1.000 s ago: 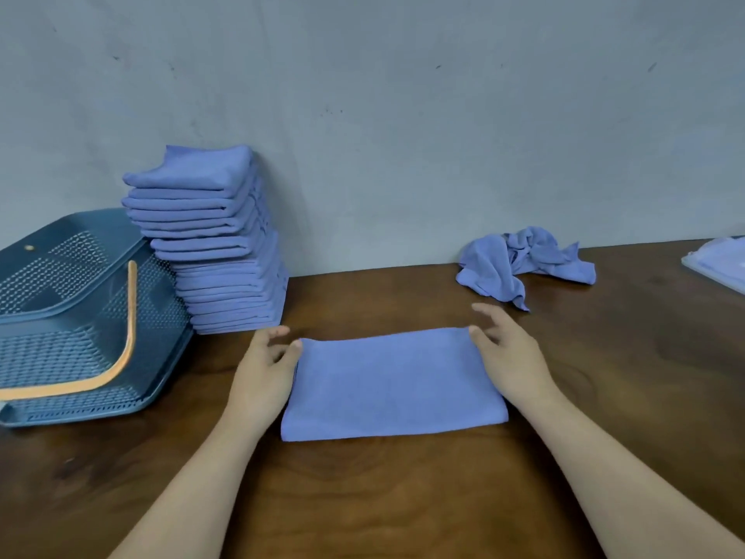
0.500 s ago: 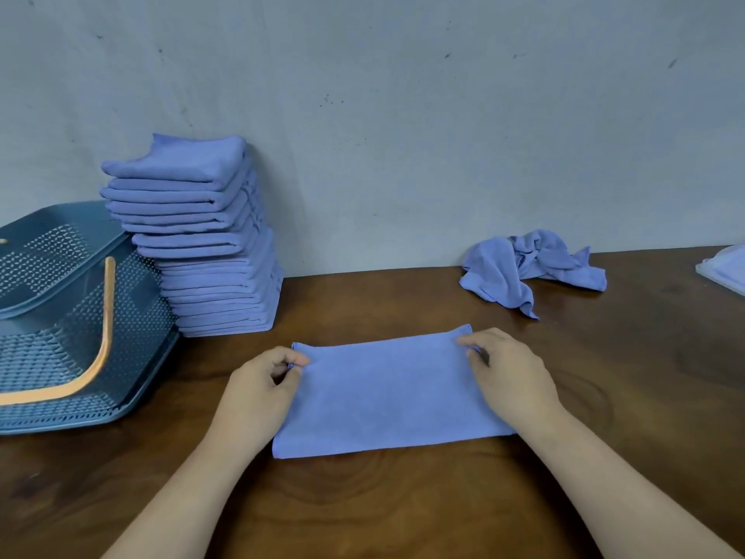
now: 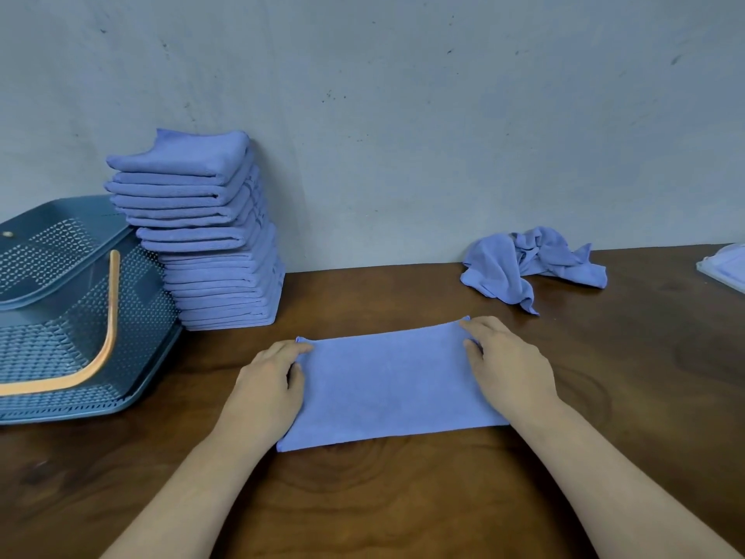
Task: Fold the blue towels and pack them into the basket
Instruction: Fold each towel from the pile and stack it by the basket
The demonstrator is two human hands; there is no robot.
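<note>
Towel (image 3: 387, 385), one, flat on the worktop (image 3: 403, 502): left hand (image 3: 268, 387) and right hand (image 3: 510, 367), two grips pinching its short ends. One stack (image 3: 209, 244), one basket (image 3: 60, 316) toward the left edge.

On the L we see only part of the basket (image 3: 60, 284): frame edge crops it & its orange handle (image 3: 109, 328), and the folded stack (image 3: 209, 236) hides its far R corner. A pale flat thing (image 3: 725, 264) at the R edge is cropped, can't ID it. The left hand (image 3: 266, 381) & right hand (image 3: 512, 369) cover the short ends of the towel (image 3: 387, 385), so we can't tell if fingertips tuck under.
</note>
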